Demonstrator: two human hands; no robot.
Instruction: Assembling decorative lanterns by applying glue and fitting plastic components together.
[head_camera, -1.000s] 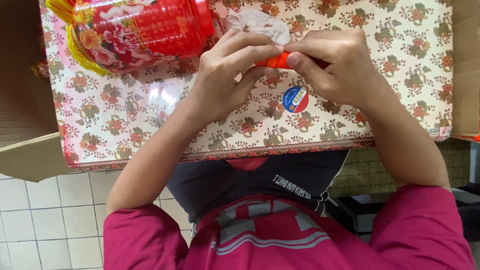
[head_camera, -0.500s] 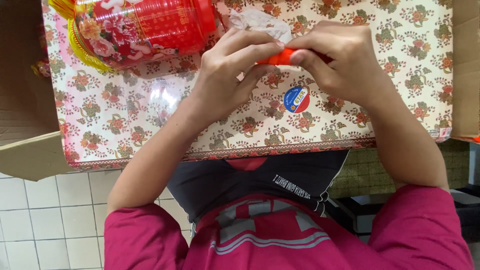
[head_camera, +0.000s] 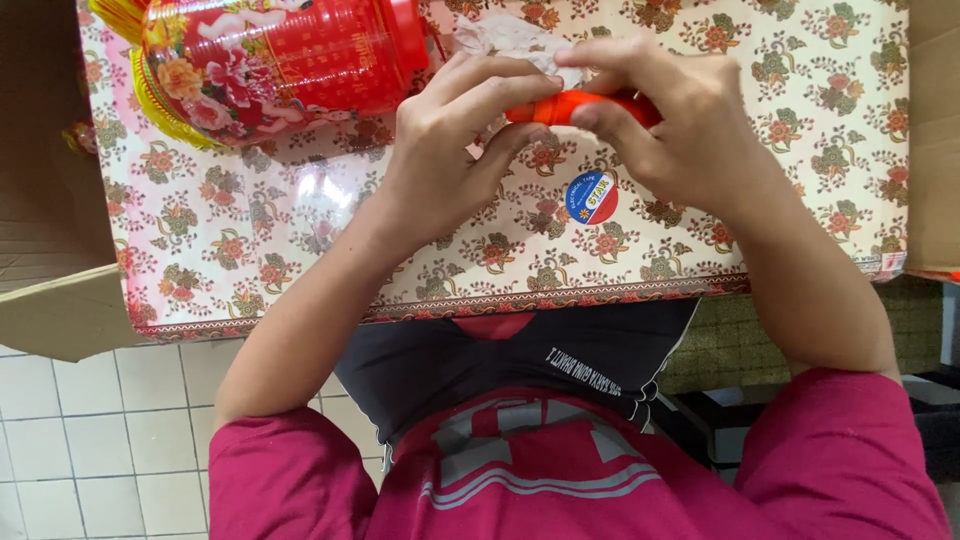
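Together, we held a small orange tube (head_camera: 560, 107) above the flower-patterned table cloth (head_camera: 300, 240): our left hand (head_camera: 450, 150) pinched one end, our right hand (head_camera: 680, 120) wrapped its fingers around the other. Crumpled white paper (head_camera: 510, 40) lay just behind it, a red lantern (head_camera: 280, 55) to the left, a round sticker (head_camera: 591, 198) just below.

floral-clothed table (head_camera: 240, 250) over white tiled floor (head_camera: 70, 440), cardboard (head_camera: 50, 310) beside.

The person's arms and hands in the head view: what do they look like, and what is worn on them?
Both hands, left hand and right hand, are bare, without gloves, rings or watch. The forearms are uncovered. Short magenta-red sleeves cover only the upper arms, part of a shirt with grey lettering.
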